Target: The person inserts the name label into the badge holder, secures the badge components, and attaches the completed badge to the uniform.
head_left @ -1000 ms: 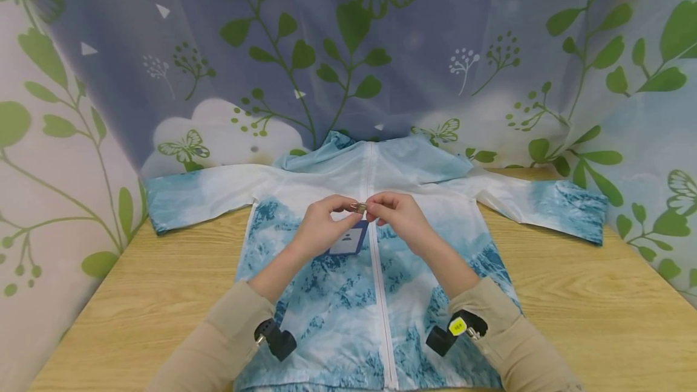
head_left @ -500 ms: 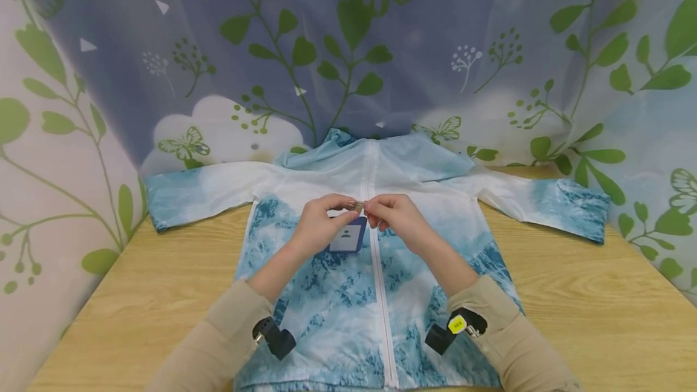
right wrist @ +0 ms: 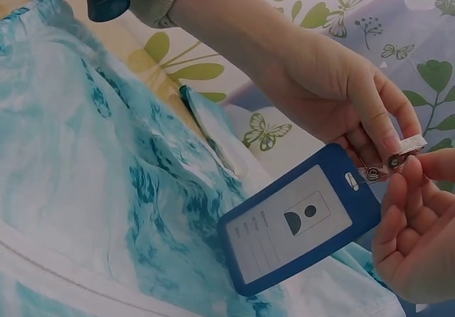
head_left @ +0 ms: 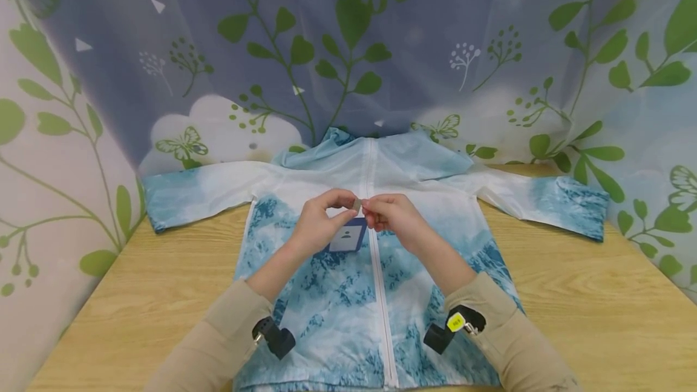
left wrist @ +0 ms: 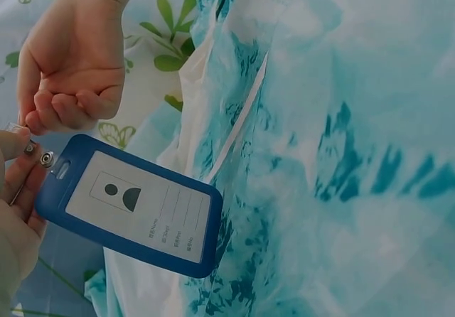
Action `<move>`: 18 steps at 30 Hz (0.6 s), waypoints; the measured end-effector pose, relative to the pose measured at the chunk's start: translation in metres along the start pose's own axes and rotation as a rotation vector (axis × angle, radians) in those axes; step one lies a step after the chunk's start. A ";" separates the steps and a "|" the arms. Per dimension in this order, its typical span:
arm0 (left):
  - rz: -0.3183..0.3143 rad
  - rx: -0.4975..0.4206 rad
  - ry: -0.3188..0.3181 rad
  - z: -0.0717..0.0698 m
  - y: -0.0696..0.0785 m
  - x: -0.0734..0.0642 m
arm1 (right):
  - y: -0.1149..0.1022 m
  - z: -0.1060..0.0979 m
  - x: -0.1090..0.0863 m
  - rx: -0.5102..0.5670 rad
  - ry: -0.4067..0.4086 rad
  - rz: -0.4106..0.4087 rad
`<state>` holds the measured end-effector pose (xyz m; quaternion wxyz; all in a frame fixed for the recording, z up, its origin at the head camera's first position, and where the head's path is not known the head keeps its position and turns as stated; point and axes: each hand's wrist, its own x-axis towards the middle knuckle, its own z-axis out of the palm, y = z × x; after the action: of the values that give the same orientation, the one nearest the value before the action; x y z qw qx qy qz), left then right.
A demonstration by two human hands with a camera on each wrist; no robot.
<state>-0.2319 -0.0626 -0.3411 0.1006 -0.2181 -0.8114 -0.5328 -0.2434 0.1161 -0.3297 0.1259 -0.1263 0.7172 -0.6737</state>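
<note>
Over the jacket's chest, my left hand [head_left: 321, 221] pinches a small metal clip [right wrist: 410, 146] between thumb and index finger. My right hand [head_left: 396, 213] meets it from the other side, thumb and index finger gripping the clip's end, its remaining fingers curled in. From the clip hangs a blue-framed ID badge holder [left wrist: 135, 205], joined by a clear strap with a snap button [left wrist: 47, 159]. The badge's white card carries a person icon and printed lines. Beneath both hands, a blue-and-white zip jacket [head_left: 327, 301] lies spread front up. Fingers partly cover the clip in the head view.
The jacket's sleeves [head_left: 201, 192] stretch out to both sides on the wooden table [head_left: 588, 295]. Its white zipper [head_left: 378, 295] runs down the middle. Behind stands a curtain [head_left: 414, 59] printed with leaves and butterflies. Each wrist bears a black camera [head_left: 279, 340].
The metal clip has turned between the fingertips and now shows a flat face. My right fingers have drawn in a little. Both arms stay nearly in place.
</note>
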 end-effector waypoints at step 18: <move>-0.033 -0.030 -0.020 -0.007 -0.005 0.001 | 0.004 0.000 0.003 -0.041 -0.032 -0.020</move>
<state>-0.2351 -0.0705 -0.3417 0.0802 -0.2116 -0.8077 -0.5444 -0.2463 0.1152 -0.3336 0.1278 -0.1467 0.7274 -0.6581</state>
